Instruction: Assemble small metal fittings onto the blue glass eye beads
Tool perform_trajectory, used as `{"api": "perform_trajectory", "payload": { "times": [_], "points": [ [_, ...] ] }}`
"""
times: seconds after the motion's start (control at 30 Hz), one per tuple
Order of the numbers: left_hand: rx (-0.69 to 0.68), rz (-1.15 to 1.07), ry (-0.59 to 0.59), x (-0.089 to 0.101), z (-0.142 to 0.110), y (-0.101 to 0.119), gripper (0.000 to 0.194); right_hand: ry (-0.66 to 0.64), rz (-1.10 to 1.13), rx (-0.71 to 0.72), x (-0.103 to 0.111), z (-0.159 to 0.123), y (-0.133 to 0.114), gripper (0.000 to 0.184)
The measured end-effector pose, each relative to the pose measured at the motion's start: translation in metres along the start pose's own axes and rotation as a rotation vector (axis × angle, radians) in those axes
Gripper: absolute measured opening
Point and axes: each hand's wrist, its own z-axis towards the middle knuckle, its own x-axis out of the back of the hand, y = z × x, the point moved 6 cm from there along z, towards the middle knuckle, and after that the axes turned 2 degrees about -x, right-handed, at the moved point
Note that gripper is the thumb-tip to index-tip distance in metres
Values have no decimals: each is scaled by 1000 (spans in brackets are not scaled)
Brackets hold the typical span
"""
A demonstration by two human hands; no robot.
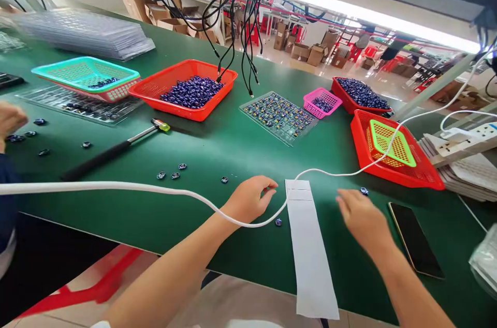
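Note:
My left hand [252, 197] hovers just left of a white paper strip [310, 250], thumb and fingers apart with nothing visible between them. The strip has dark cross lines near its far end and hangs over the table's front edge. A small dark-blue shiny oval piece [278, 222] lies beside the strip, below my left hand. On the strip's other side is my right hand [363, 219], slightly blurred, its fingers loosely stretched and apparently holding nothing. Another blue piece [364, 191] lies right by its knuckles. Several more loose pieces [175, 176] are scattered to the left.
A white cable [330, 173] crosses the view. A black-handled hammer [112, 154], a filled red basket [186, 66], a clear tray of parts [279, 116], a pink basket [316, 94] and a phone [413, 240] lie around. Another person's hand [11, 117] is at far left.

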Motion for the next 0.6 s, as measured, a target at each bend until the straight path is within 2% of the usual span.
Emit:
{"api": "perform_trajectory", "payload": {
  "times": [0.07,0.1,0.13,0.2,0.3,0.43,0.53,0.6],
  "points": [
    [-19,17,-45,2,-5,6,18,-40,119,193,4,-21,-61,23],
    [-30,25,-62,3,-8,9,18,-72,259,334,7,-30,-93,24],
    [-41,32,-78,3,-12,11,17,-106,374,410,8,-36,-118,26],
    [-69,36,-97,4,-21,14,18,-122,462,454,7,-38,-152,28],
    [-102,8,-61,5,-38,12,19,-119,458,419,-2,-27,-168,21],
    [-62,-59,-56,-4,-58,0,23,-147,494,393,-9,-19,-164,16],
    [57,-229,-67,-12,-66,-7,27,-146,564,418,2,-23,-165,15],
    [159,-470,-120,-19,-68,-7,26,-78,675,471,18,-29,-168,17]
  ]
}}
